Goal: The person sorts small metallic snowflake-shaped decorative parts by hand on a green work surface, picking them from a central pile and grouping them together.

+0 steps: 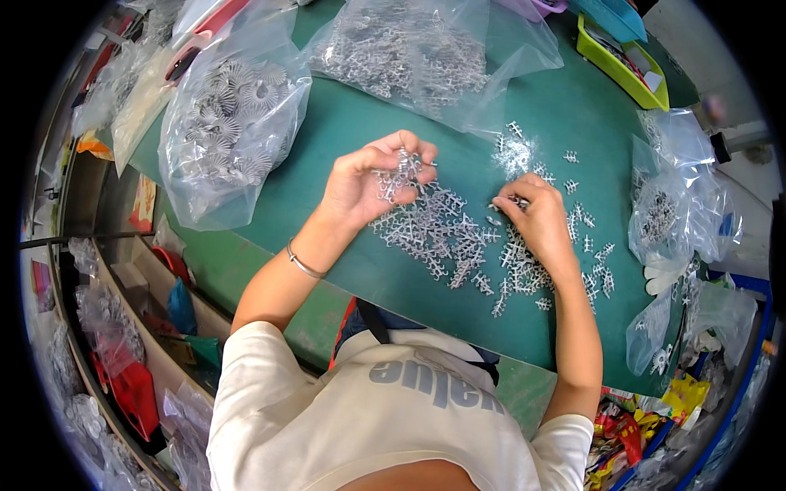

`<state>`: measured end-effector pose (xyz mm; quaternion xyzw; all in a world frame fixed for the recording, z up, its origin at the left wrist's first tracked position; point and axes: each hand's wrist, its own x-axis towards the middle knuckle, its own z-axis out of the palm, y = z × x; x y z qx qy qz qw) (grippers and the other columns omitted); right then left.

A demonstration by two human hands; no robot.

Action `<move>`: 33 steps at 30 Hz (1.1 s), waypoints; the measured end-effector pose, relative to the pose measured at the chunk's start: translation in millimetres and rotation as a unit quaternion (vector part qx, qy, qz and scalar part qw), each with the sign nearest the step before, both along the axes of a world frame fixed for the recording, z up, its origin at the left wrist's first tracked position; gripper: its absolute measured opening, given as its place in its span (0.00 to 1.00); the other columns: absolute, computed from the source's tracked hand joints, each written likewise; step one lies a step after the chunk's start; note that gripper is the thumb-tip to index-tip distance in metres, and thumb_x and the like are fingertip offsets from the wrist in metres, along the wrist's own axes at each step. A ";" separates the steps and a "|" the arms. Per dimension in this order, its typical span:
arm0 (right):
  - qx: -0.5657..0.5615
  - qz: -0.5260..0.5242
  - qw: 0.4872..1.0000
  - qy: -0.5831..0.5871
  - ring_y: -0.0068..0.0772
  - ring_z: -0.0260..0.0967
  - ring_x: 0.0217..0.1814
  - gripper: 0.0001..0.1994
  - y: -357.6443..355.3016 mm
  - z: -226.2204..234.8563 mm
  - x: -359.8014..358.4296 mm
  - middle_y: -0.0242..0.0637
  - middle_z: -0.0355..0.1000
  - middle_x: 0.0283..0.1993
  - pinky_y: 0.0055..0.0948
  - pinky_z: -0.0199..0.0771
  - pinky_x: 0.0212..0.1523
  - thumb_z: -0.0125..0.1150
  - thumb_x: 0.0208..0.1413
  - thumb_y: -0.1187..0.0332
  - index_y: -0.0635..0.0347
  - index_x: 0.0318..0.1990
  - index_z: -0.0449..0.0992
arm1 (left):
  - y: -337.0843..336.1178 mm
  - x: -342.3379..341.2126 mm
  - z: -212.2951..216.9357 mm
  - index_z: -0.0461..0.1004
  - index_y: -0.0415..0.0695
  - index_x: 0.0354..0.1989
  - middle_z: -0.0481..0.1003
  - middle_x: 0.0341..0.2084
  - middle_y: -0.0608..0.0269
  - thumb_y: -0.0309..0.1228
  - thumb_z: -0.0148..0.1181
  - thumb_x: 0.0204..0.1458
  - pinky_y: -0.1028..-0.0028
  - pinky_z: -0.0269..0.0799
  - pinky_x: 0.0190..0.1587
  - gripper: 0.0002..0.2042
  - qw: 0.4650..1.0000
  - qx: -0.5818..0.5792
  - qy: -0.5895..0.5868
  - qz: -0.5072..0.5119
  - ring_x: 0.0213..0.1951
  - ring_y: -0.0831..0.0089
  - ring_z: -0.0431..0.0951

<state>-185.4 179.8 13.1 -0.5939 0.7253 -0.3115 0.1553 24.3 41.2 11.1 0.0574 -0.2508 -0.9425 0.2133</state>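
Observation:
My left hand [356, 180] is raised over the green table, its fingers curled around a cluster of small silver fishbone-shaped pieces [398, 177]. Just below it spreads a loose heap of the same pieces [438, 233]. To the right, my right hand [536, 214] is closed in a pinch at the table, with small silvery-grey pieces [516, 201] showing at its fingertips. A second loose group [524, 266] lies beneath and beside that wrist. Beyond the right hand sits a bright, glaring patch of pieces [516, 154], with single ones scattered to its right.
A large clear bag of similar pieces [401, 57] lies at the far side. On the left is a bag of silver fan-edged rings [233, 123]. A yellow-green tray [622, 69] stands far right, above more clear bags [675, 192]. Drawers [147, 303] flank the table's left.

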 end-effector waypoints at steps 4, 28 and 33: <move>-0.006 -0.041 0.962 -0.269 0.24 0.64 0.30 0.05 4.5 6.9 -8.9 0.31 0.69 0.27 0.23 0.64 0.31 0.62 0.46 0.72 0.64 0.27 0.76 | 1.6 6.0 4.7 0.66 0.36 0.33 0.66 0.33 0.59 0.26 0.54 0.47 0.81 0.65 0.19 0.08 0.989 -0.043 -0.133 0.038 0.31 0.73 0.66; 0.030 0.085 0.980 0.175 0.42 0.67 0.40 0.09 -15.3 5.7 45.7 0.41 0.65 0.35 0.38 0.70 0.33 0.64 0.39 0.73 0.61 0.32 0.75 | 17.0 -1.6 4.5 0.77 0.41 0.28 0.72 0.23 0.55 0.25 0.62 0.41 0.69 0.67 0.32 0.06 0.625 -0.655 -0.396 0.153 0.27 0.60 0.72; 0.039 0.054 0.990 0.123 0.42 0.67 0.37 0.08 -11.3 8.7 34.6 0.41 0.65 0.34 0.38 0.70 0.32 0.64 0.40 0.72 0.62 0.30 0.74 | 21.6 -2.2 -3.4 0.77 0.44 0.29 0.72 0.26 0.58 0.29 0.64 0.40 0.64 0.69 0.31 0.07 0.592 -0.696 -0.392 0.107 0.29 0.57 0.73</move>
